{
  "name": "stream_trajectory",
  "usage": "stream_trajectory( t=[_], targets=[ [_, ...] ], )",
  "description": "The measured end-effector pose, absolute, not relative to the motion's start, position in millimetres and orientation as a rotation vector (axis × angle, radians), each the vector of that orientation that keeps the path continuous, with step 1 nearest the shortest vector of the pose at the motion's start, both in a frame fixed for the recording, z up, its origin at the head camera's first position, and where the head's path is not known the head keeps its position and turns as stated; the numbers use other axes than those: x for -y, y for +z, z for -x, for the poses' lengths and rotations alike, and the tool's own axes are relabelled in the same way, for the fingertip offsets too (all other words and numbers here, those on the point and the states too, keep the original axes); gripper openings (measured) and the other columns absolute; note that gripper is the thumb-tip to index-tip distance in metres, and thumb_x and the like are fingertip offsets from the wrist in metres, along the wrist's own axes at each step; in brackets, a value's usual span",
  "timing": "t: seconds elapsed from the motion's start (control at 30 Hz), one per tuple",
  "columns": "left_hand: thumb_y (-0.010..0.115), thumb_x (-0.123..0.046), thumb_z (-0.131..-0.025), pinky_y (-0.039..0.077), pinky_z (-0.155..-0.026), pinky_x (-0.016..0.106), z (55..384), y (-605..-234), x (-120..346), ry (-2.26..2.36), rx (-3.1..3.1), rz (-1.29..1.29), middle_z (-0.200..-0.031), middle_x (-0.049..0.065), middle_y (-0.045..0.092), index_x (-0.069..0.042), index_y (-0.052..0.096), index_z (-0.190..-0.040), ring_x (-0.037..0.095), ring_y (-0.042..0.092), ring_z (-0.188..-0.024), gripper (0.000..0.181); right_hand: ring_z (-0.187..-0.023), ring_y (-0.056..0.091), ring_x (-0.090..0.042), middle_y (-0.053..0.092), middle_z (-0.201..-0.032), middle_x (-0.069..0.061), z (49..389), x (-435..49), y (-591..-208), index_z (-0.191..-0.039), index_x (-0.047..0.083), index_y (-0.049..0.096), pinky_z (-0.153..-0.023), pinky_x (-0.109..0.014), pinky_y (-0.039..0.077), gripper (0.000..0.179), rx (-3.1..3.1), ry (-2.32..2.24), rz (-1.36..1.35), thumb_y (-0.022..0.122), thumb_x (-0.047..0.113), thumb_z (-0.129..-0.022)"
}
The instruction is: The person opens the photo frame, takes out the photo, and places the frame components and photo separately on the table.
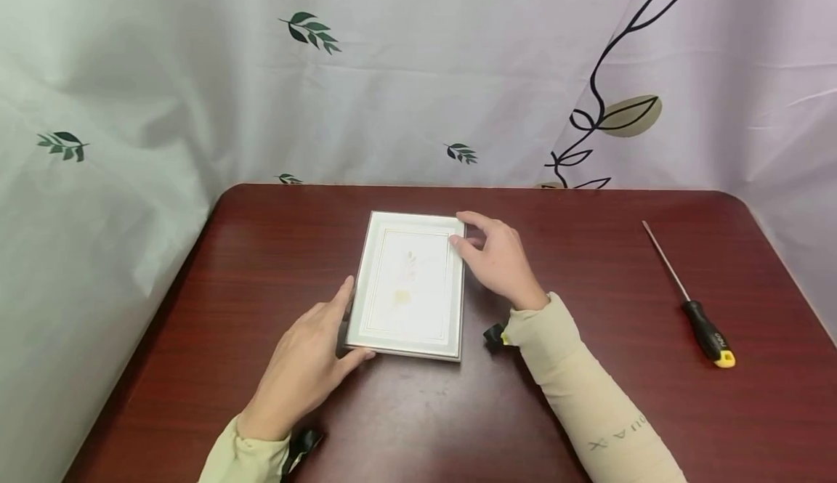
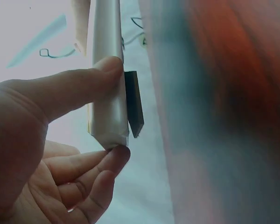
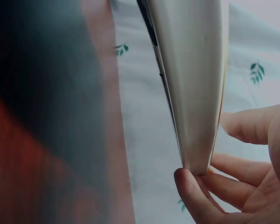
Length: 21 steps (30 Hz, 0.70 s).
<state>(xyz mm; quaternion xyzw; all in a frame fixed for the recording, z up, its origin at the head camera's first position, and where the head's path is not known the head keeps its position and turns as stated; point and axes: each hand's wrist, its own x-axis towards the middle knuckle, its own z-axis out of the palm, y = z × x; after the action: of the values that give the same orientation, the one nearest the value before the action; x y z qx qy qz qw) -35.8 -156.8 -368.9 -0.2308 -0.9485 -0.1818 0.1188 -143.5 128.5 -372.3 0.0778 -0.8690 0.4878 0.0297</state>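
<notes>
A picture frame [image 1: 418,294] with a pale border and a faint plant print faces up above the table's middle. My left hand [image 1: 304,356] holds its lower left corner. In the left wrist view, the thumb presses the frame's side edge [image 2: 105,37] and fingertips touch the corner's end. A dark flat piece [image 2: 134,100] juts from the back. At the upper right corner, my right hand [image 1: 500,258] grips the frame, its thumb at the front. The right wrist view shows fingertips curled under the end of the long pale side [image 3: 191,84].
A screwdriver [image 1: 706,330] with a black and yellow handle lies at the right of the dark red table [image 1: 229,309], its tip pointing away. Behind the table's far edge hangs a white leaf-patterned cloth [image 1: 405,69].
</notes>
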Motion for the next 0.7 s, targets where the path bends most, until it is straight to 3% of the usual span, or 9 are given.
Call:
stream_trajectory(
  t=[0.47, 0.7],
  targets=[
    [0.093, -0.027, -0.071, 0.052, -0.088, 0.04, 57, -352, 119, -0.605, 2.776, 0.703, -0.131, 0.012, 0.064, 0.002, 0.032, -0.155, 0.026, 0.061, -0.106, 0.108, -0.105, 0.07, -0.029, 0.065, -0.127, -0.016, 151, -152, -368, -0.138, 0.008, 0.061, -0.081, -0.044, 0.059, 0.045, 2.557, 1.554, -0.01, 0.07, 0.015, -0.094],
    [0.094, -0.022, -0.071, 0.05, -0.09, 0.039, 63, -349, 108, -0.619, 2.737, 0.74, -0.133, 0.013, 0.064, 0.003, 0.032, -0.154, 0.027, 0.06, -0.106, 0.107, -0.107, 0.069, -0.031, 0.065, -0.127, -0.016, 153, -155, -371, -0.136, 0.008, 0.063, -0.085, -0.045, 0.058, 0.044, 2.538, 1.537, 0.069, 0.071, 0.012, -0.093]
  ],
)
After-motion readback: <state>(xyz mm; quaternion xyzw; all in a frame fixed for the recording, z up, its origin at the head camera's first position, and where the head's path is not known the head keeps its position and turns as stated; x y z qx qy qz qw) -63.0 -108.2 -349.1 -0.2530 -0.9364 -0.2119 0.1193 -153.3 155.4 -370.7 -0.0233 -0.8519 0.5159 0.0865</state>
